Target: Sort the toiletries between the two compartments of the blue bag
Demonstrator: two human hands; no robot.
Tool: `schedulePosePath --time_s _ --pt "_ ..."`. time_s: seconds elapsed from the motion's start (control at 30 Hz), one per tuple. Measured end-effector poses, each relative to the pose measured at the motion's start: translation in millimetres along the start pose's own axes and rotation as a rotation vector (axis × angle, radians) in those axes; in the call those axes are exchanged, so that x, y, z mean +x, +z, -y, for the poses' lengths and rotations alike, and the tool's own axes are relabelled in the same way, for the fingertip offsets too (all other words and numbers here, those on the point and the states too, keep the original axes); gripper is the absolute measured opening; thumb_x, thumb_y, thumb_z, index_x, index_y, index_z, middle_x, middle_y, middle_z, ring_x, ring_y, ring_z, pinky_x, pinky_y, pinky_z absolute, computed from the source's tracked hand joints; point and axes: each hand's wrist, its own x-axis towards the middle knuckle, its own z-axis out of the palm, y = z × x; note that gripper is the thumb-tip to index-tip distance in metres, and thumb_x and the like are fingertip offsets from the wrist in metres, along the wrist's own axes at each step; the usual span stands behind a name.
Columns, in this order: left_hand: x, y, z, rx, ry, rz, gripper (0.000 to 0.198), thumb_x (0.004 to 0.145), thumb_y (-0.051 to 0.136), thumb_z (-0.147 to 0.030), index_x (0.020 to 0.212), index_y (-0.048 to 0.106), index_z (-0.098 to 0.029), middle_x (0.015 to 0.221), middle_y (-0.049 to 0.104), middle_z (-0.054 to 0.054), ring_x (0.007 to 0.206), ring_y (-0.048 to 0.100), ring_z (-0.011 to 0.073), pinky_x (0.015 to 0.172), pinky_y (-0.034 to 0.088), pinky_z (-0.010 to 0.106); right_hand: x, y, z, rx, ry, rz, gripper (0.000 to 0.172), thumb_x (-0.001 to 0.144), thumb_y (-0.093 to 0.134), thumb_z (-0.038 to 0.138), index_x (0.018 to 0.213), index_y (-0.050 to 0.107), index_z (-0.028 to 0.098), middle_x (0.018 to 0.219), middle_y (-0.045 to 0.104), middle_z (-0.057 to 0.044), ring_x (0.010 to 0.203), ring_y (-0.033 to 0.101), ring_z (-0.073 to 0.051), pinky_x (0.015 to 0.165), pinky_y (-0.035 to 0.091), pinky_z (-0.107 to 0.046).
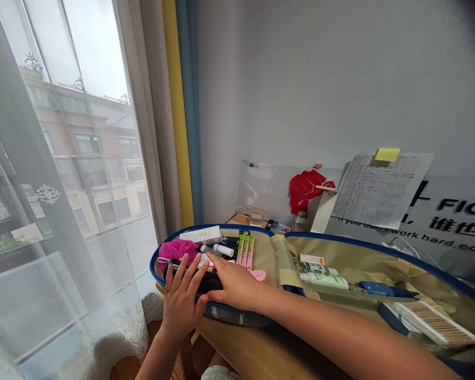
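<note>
An open case with a blue rim (237, 228) and beige lining lies on a wooden table. My left hand (184, 295) rests with fingers spread on a black item (208, 284) at the front of its left half. Beside it, my right hand (231, 282) reaches over the same black item, its fingers extended and partly over a small white object. Around my hands are a pink mesh puff (178, 249), a white box (200, 233), a white tube (224, 250), green and pink sachets (245, 250) and a pink item (258, 275).
The case's right half holds a white-green bottle (324, 281), a blue tube (383, 289) and a pack of cotton swabs (439, 322). Behind stand a glass jar (300, 220) and clipped papers (380, 187). A sheer curtain (83, 237) hangs at the left, above the wooden table (237, 345).
</note>
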Motion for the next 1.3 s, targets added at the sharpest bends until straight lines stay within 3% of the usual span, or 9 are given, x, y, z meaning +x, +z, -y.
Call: schedulePosePath --time_s 0.27,0.4,0.5,0.6,0.67,0.77,0.9,1.1,1.3 --pt "5.0 -6.6 11.3 -0.039 0.014 0.145 0.058 0.099 0.029 -0.054 0.136 0.057 -0.019 0.129 0.066 0.009 0.128 0.052 0.0267 0.121 0.01 0.043 -4.8 2.4 5.5 0.007 0.058 -0.01 0.112 0.077 0.074 0.04 0.16 0.004 0.013 0.133 0.064 -0.015 0.123 0.06 -0.033 0.1 0.049 -0.044" --pt "2.2 -8.0 11.7 -0.056 -0.03 0.174 0.052 0.099 0.032 -0.051 0.13 0.06 -0.02 0.121 0.07 0.008 0.118 0.057 0.0264 0.118 0.016 0.043 -22.1 -38.7 -0.2 -0.056 0.051 -0.05 0.093 0.078 0.071 0.046 0.156 0.028 0.02 0.144 0.056 -0.013 0.128 0.057 -0.029 0.103 0.046 -0.039" --pt "-0.1 -6.9 12.3 -0.044 -0.048 0.169 0.044 0.097 0.038 -0.044 0.128 0.062 -0.023 0.119 0.07 0.006 0.115 0.059 0.0252 0.116 0.021 0.042 -37.0 -91.9 -37.3 -0.13 0.147 -0.16 0.054 0.093 0.05 0.046 0.144 0.048 0.027 0.136 0.062 -0.006 0.12 0.061 -0.021 0.102 0.046 -0.035" --pt "-3.7 -4.6 12.8 -0.036 -0.053 0.138 0.04 0.097 0.039 -0.039 0.126 0.062 -0.022 0.119 0.07 0.006 0.116 0.058 0.0248 0.116 0.022 0.041 -52.3 -133.9 -102.3 -0.24 0.356 -0.214 0.043 0.099 0.042 0.042 0.132 0.057 0.02 0.122 0.068 -0.01 0.107 0.065 -0.022 0.096 0.048 -0.04" --pt "-7.3 -2.6 13.2 -0.032 -0.05 0.103 0.04 0.097 0.039 -0.037 0.126 0.061 -0.021 0.12 0.07 0.007 0.118 0.057 0.0247 0.117 0.021 0.04 -64.3 -144.3 -149.2 -0.307 0.472 -0.163 0.035 0.097 0.052 0.04 0.12 0.062 0.017 0.116 0.068 -0.009 0.103 0.064 -0.02 0.096 0.049 -0.043" --pt "-13.2 0.8 13.9 -0.035 -0.059 0.063 0.041 0.098 0.037 -0.038 0.128 0.06 -0.02 0.124 0.068 0.009 0.121 0.056 0.0247 0.117 0.021 0.041 -82.9 -135.8 -206.4 -0.362 0.58 -0.028 0.028 0.094 0.058 0.041 0.107 0.065 0.016 0.106 0.068 -0.005 0.095 0.065 -0.016 0.089 0.053 -0.039" --pt "-17.9 4.1 13.7 -0.056 -0.075 0.033 0.044 0.099 0.037 -0.04 0.132 0.059 -0.021 0.124 0.068 0.008 0.123 0.055 0.0244 0.119 0.021 0.041 -96.5 -113.0 -249.2 -0.415 0.6 0.051 0.028 0.094 0.059 0.038 0.113 0.064 0.018 0.117 0.065 -0.007 0.103 0.063 -0.017 0.092 0.053 -0.039" --pt "-22.4 7.0 11.6 -0.057 -0.095 -0.01 0.044 0.1 0.034 -0.038 0.132 0.058 -0.021 0.124 0.068 0.01 0.127 0.053 0.0244 0.118 0.022 0.042 -90.0 -108.7 -274.0 -0.425 0.535 0.117 0.029 0.094 0.059 0.039 0.111 0.064 0.017 0.117 0.064 -0.008 0.105 0.062 -0.018 0.093 0.052 -0.041" --pt "-25.4 8.0 11.0 -0.069 -0.101 -0.015 0.045 0.1 0.034 -0.039 0.133 0.058 -0.02 0.124 0.068 0.01 0.128 0.052 0.0247 0.117 0.022 0.041 -89.1 -108.3 -282.7 -0.375 0.596 0.111 0.027 0.093 0.06 0.039 0.109 0.063 0.017 0.113 0.065 -0.006 0.099 0.062 -0.017 0.088 0.054 -0.039"
